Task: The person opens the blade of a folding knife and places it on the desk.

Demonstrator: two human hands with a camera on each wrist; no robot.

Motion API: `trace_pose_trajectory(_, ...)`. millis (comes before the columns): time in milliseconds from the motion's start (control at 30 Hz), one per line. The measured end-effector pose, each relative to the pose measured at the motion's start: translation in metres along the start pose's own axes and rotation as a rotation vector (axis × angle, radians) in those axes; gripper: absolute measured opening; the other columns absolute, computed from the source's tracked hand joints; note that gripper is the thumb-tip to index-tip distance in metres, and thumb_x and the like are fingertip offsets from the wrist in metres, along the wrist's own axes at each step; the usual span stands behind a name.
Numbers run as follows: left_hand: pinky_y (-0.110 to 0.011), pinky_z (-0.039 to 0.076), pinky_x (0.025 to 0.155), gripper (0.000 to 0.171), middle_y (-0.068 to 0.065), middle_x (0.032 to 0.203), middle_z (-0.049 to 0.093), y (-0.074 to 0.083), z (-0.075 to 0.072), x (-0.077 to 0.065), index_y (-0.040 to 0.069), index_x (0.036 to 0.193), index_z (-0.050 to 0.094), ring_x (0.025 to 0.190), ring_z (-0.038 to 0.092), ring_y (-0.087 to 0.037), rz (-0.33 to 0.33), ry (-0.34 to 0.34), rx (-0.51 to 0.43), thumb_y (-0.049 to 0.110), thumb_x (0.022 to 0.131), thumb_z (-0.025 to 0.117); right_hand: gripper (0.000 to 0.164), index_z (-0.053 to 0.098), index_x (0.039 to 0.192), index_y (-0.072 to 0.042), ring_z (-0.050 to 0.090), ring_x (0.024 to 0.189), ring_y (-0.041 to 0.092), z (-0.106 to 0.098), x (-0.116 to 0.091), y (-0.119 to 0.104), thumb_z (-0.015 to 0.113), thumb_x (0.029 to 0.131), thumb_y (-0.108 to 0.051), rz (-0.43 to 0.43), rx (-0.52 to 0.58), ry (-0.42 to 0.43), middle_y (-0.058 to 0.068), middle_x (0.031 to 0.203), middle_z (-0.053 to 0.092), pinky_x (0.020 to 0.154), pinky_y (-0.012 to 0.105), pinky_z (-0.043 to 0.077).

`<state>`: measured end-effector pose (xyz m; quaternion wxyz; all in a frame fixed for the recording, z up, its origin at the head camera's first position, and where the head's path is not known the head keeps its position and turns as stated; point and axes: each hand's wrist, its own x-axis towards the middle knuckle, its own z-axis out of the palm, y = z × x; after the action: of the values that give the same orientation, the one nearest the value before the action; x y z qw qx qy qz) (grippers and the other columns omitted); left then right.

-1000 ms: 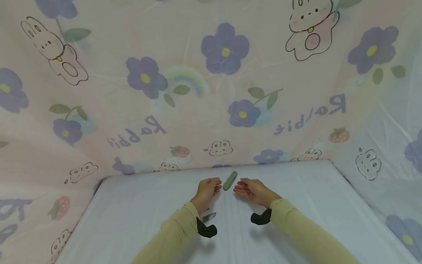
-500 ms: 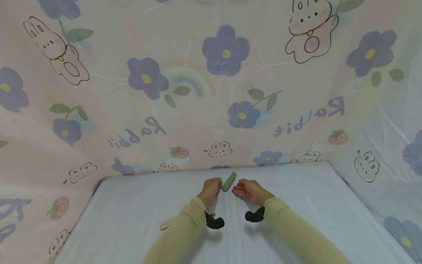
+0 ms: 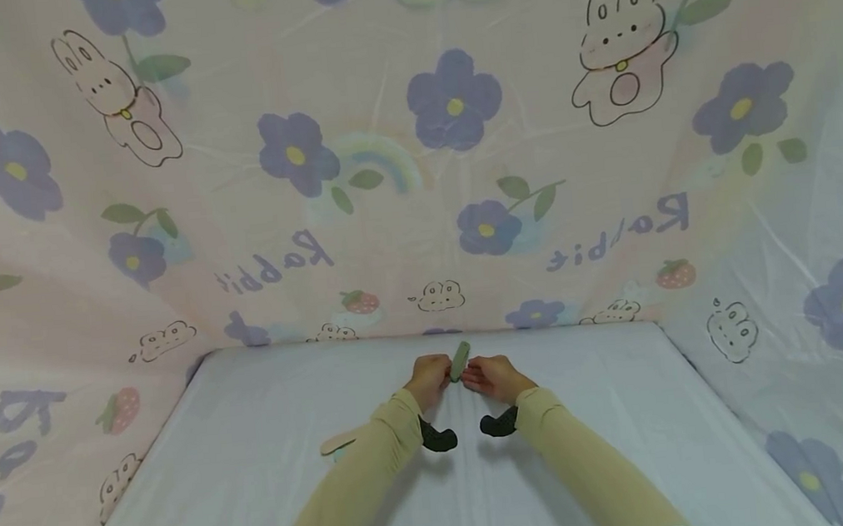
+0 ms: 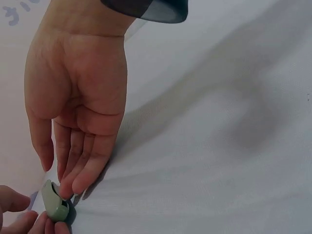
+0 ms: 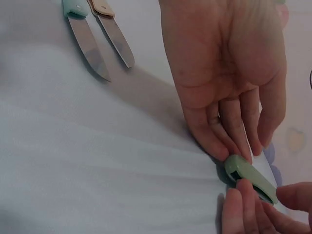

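Observation:
A green folding knife, blade folded in, stands at a slant between the two hands near the far edge of the table. My left hand holds it from the left, thumb and fingers about the handle. From the right, my right hand comes up to the knife with loosely bent fingers, fingertips right at its near end; its thumb is apart from the handle in the right wrist view. A dark slot shows along the side of the green handle.
Two unfolded knives lie left of the hands: one with a teal handle, one with a beige handle, partly hidden by the left sleeve. A white cloth covers the table. Printed curtains rise behind and at both sides.
Both hands have closed in on the green knife, the left moving right and the right moving left. The knife has turned slightly more upright in the head view.

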<state>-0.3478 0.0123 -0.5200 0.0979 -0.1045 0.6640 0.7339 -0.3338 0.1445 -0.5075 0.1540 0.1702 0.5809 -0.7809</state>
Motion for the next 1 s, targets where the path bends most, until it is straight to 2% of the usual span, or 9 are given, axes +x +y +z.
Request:
trace_pose_trajectory(100,-0.03,0.052,0.07,0.031,-0.015,0.1,0.061,-0.029,-0.004,0.035,-0.007,0.113,0.06,0.082,0.057,-0.018,0.051,-0.04,-0.023,-0.003,0.082,0.057,0.032,0.046,0.121,0.015,0.061,0.094,0.024,0.0,-0.001,0.0,0.046,0.095,-0.003,0.014,-0.031,0.012,0.022,0.107,0.058,0.094,0.038,0.044)
trace_pose_trajectory(133,-0.03,0.052,0.069,0.029,-0.016,0.1,0.062,-0.034,-0.004,0.042,-0.007,0.112,0.061,0.082,0.059,-0.018,0.056,-0.055,-0.026,-0.002,0.083,0.059,0.03,0.048,0.12,0.014,0.061,0.09,0.022,-0.001,-0.001,0.0,0.047,0.095,-0.003,0.015,-0.039,0.015,0.019,0.102,0.06,0.093,0.038,0.045)
trace_pose_trajectory(233,-0.032,0.053,0.071,0.029,-0.017,0.1,0.064,-0.034,-0.003,0.042,-0.006,0.112,0.061,0.085,0.062,-0.02,0.016,-0.07,-0.047,0.002,0.084,0.065,0.026,0.053,0.114,0.012,0.062,0.08,0.017,-0.003,-0.002,0.0,0.05,0.094,-0.004,0.007,-0.049,0.012,0.012,0.087,0.061,0.09,0.036,0.047)
trace_pose_trajectory(333,-0.036,0.05,0.085,0.037,-0.023,0.114,0.059,-0.002,0.003,0.001,-0.008,0.123,0.053,0.1,0.059,-0.024,-0.074,-0.055,-0.088,-0.002,0.088,0.06,0.022,0.055,0.11,0.009,0.061,0.075,0.014,-0.005,-0.002,0.001,0.053,0.094,-0.007,0.005,-0.054,0.0,0.008,0.08,0.059,0.087,0.035,0.049)
trace_pose_trajectory(400,-0.035,0.047,0.09,0.04,-0.025,0.119,0.055,0.012,0.003,-0.02,-0.01,0.127,0.048,0.106,0.057,-0.026,-0.095,-0.076,-0.143,-0.004,0.089,0.057,0.022,0.055,0.109,0.008,0.06,0.075,0.013,-0.007,-0.002,0.001,0.054,0.094,-0.008,0.008,-0.06,-0.012,0.007,0.08,0.059,0.087,0.034,0.049)
trace_pose_trajectory(533,-0.038,0.04,0.098,0.042,-0.029,0.128,0.048,0.031,0.0,-0.045,-0.012,0.13,0.043,0.115,0.05,-0.03,-0.084,-0.132,-0.22,-0.006,0.09,0.054,0.025,0.054,0.11,0.007,0.058,0.077,0.014,-0.011,-0.001,0.002,0.054,0.095,-0.012,-0.015,-0.069,-0.062,0.007,0.083,0.057,0.087,0.036,0.049)
trace_pose_trajectory(767,-0.033,0.044,0.094,0.034,-0.025,0.117,0.056,0.025,-0.007,-0.037,-0.011,0.123,0.051,0.105,0.057,-0.025,0.002,-0.212,-0.231,-0.002,0.091,0.056,0.023,0.054,0.103,0.003,0.056,0.074,0.012,-0.018,-0.005,0.002,0.053,0.095,-0.018,-0.17,-0.131,-0.173,0.004,0.079,0.056,0.079,0.036,0.052)
trace_pose_trajectory(900,-0.03,0.047,0.09,0.038,-0.019,0.115,0.058,0.024,-0.01,-0.037,-0.008,0.125,0.051,0.099,0.059,-0.02,0.01,-0.26,-0.228,0.0,0.089,0.059,0.023,0.054,0.094,0.0,0.058,0.072,0.014,-0.022,-0.015,0.001,0.054,0.094,-0.023,-0.287,-0.172,-0.25,0.005,0.078,0.057,0.073,0.033,0.053)
trace_pose_trajectory(1000,-0.028,0.047,0.088,0.042,-0.017,0.116,0.059,0.024,-0.013,-0.041,-0.008,0.128,0.049,0.098,0.06,-0.017,0.007,-0.304,-0.254,0.0,0.089,0.06,0.025,0.054,0.094,0.001,0.058,0.072,0.016,-0.021,-0.024,-0.001,0.053,0.095,-0.024,-0.345,-0.228,-0.239,0.006,0.079,0.056,0.073,0.035,0.053)
